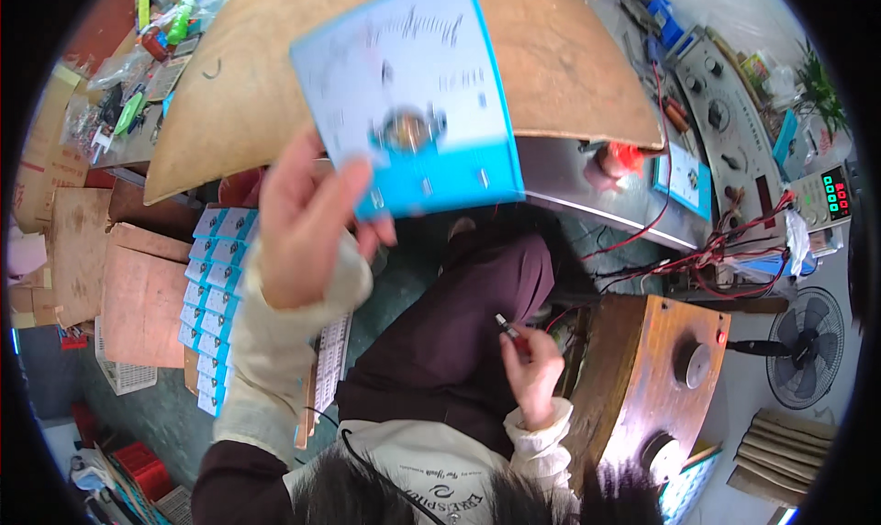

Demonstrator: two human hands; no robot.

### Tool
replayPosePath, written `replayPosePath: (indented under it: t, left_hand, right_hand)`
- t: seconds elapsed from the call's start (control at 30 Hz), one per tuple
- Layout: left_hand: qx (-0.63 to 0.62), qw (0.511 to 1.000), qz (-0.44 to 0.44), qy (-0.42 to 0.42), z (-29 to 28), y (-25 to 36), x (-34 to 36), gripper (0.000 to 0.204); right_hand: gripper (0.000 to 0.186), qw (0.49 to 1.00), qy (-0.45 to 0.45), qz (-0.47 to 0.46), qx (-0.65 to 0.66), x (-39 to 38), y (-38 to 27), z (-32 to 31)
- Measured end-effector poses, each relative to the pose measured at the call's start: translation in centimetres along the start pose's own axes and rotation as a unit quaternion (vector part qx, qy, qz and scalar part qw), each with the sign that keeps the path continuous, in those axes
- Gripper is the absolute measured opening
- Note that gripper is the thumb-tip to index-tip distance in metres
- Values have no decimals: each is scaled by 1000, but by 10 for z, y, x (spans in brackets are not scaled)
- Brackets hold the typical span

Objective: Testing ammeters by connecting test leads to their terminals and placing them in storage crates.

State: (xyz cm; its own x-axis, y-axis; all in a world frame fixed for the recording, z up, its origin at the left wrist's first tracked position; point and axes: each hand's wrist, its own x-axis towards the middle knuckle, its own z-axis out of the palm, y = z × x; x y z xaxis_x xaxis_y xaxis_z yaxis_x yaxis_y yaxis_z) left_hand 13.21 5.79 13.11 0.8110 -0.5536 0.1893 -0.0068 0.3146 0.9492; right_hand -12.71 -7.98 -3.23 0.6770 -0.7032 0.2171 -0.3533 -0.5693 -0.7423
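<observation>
My left hand is raised and grips a blue and white blister card by its lower left corner. A small round metal part sits in the card's clear bubble; the card is blurred. Lower down, over my dark-trousered lap, my right hand is closed on a thin red test probe whose tip points up and left. Red and black leads run from near it to the bench at right.
A stack of similar blue cards fills a box at left. A brown board lies on the bench behind. A grey test instrument, a small meter with lit digits, a wooden block and a floor fan stand right.
</observation>
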Motion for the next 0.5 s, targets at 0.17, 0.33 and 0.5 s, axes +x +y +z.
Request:
replayPosePath:
  t: [0.17, 0.33, 0.5]
  left_hand:
    - [-141, 978, -146, -40, 30, -57, -63, 60]
    - [-81, 978, -193, -12, 37, -99, -75, 60]
    - [-84, 983, -160, -16, 36, -104, -84, 62]
  right_hand:
    - [19, 996, 24, 53, 67, 10, -10, -20]
    - [24, 982, -3, -67, 178, 17, -52, -20]
    - [26, 988, -36, -124, 88, 33, -70, 5]
